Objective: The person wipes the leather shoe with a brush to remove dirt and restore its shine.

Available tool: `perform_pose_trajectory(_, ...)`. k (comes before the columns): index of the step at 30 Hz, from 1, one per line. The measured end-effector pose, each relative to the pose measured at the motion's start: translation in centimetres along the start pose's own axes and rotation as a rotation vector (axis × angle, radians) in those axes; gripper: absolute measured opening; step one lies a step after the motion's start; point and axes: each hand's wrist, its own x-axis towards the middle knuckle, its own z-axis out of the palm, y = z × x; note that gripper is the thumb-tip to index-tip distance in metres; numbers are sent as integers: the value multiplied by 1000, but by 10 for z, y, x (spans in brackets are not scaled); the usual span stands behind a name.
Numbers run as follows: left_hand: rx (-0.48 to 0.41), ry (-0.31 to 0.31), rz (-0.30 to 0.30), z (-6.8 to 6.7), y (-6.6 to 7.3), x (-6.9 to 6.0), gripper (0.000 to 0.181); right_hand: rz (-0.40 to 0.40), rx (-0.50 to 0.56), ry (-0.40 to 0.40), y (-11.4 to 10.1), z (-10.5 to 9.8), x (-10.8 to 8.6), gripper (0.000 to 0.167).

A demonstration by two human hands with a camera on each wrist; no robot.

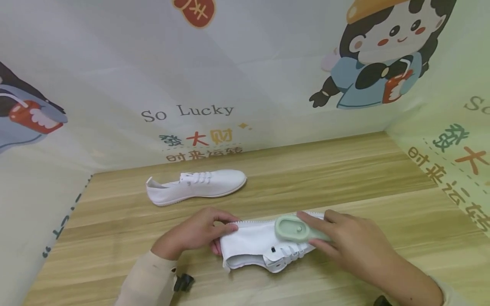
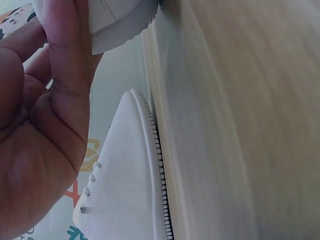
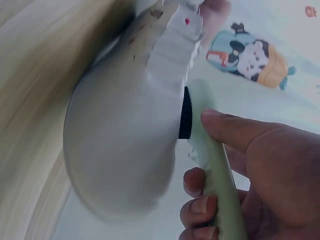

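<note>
A white lace-up shoe (image 1: 249,240) lies on its side near the front of the table, its opening toward the person. My left hand (image 1: 199,231) grips its heel end, thumb on the upper side and fingers around the sole edge. In my right hand (image 1: 356,242) is a pale green brush (image 1: 292,228), held by its handle, its head against the shoe's side. The right wrist view shows the dark bristles (image 3: 185,114) touching the shoe (image 3: 120,125), with the right hand's (image 3: 270,175) fingers curled round the green handle (image 3: 222,192). Small dark and reddish spots show near the laces.
A second white shoe (image 1: 214,185) stands upright on the wooden table (image 1: 325,170) behind the first, toe to the right. Printed cloth walls (image 1: 268,85) rise at the back and both sides. A small black object (image 1: 184,282) is beside the left sleeve.
</note>
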Motion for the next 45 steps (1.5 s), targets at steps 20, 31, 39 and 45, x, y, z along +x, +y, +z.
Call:
perform_pose_trajectory(20, 4, 3, -8, -5, -3, -1, 32, 139, 62, -47, 31, -23, -21, 53)
perform_pose_trajectory(31, -17, 1, -13, -3, -4, -1, 32, 78, 15, -30, 20, -13, -5, 49)
perform_pose_trajectory(39, -21, -11, -7, -1, -3, 2, 31, 70, 16, -43, 20, -12, -2, 50)
perform_pose_trajectory(45, -17, -7, -6, -1, -3, 2, 31, 76, 21, -51, 18, -10, 2, 49)
